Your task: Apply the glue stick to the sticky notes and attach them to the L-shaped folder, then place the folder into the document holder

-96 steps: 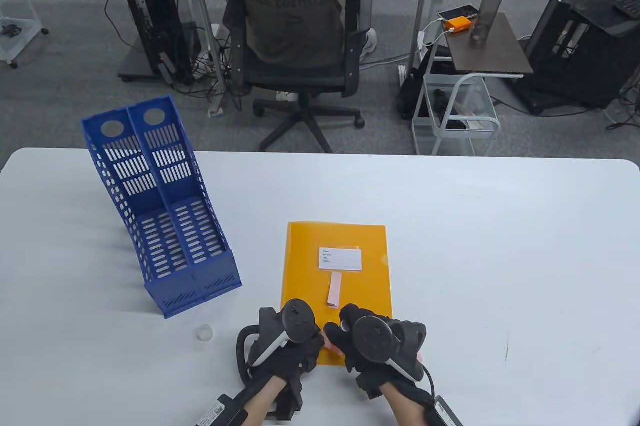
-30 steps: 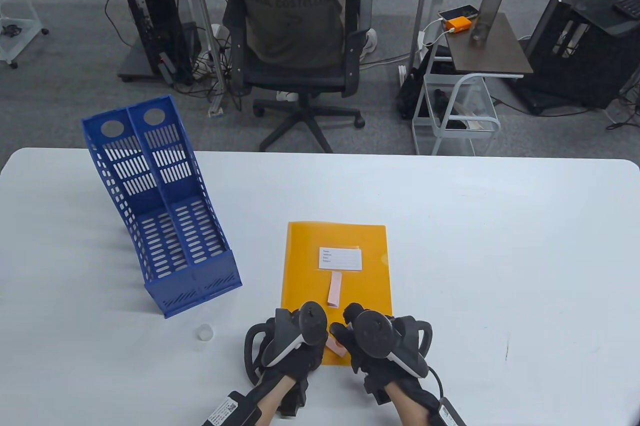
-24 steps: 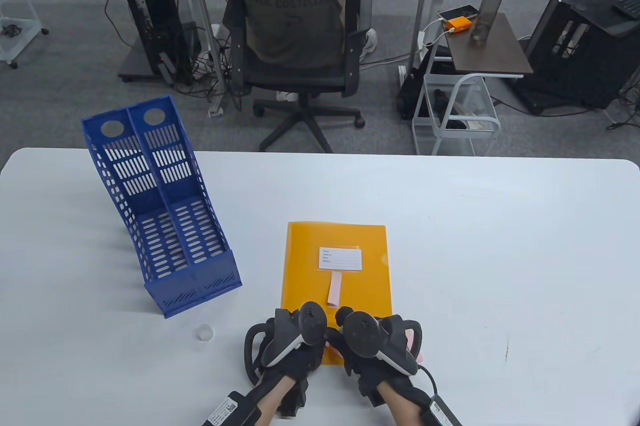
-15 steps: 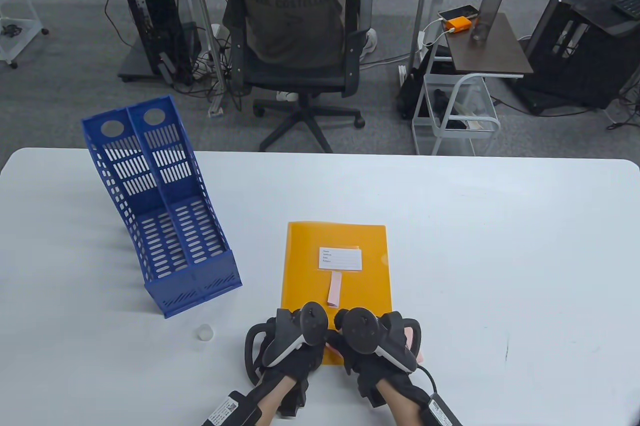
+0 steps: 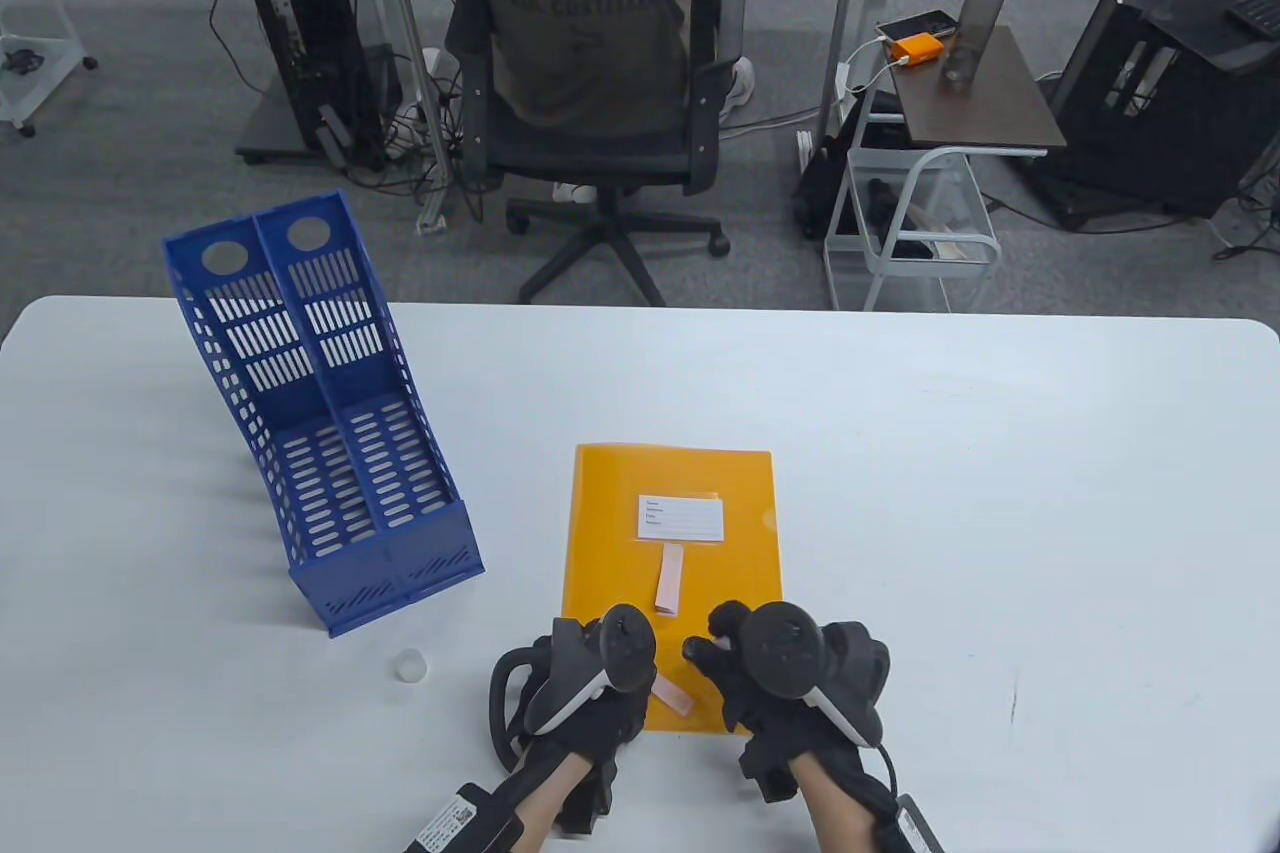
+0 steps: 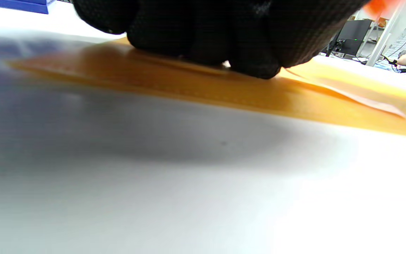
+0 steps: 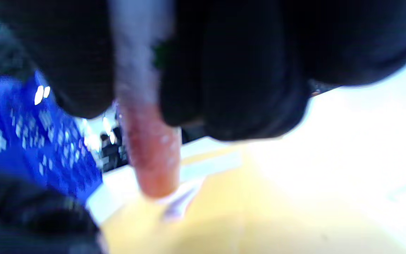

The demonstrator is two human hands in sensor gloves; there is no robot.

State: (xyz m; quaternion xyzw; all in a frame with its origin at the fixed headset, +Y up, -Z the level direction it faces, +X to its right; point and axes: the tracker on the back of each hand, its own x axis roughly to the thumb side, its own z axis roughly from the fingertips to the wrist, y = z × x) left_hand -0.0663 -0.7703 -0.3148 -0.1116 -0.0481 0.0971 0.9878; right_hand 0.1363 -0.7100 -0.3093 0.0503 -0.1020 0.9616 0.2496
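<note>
An orange L-shaped folder (image 5: 670, 493) lies flat at the table's middle, bearing a white label (image 5: 680, 518) and a pink sticky note (image 5: 668, 580) just below it. A second pink sticky note (image 5: 672, 693) lies on the folder's near edge. My left hand (image 5: 595, 688) presses its fingertips (image 6: 203, 31) onto the folder (image 6: 189, 84) at that note's (image 6: 365, 100) end. My right hand (image 5: 775, 678) hovers just right of the note and grips a glue stick (image 7: 146, 141), tip down over the folder (image 7: 259, 218). The blue document holder (image 5: 320, 413) stands at the left.
A small clear cap (image 5: 408, 665) lies on the table left of my left hand. Beyond the table's far edge a person sits in an office chair (image 5: 590, 93). A side table with a bottle (image 5: 975, 13) stands at the back right.
My right hand with the glue stick has drawn away to the right from my left hand. This uncovers the pink note on the folder's near edge. The left hand has stayed put.
</note>
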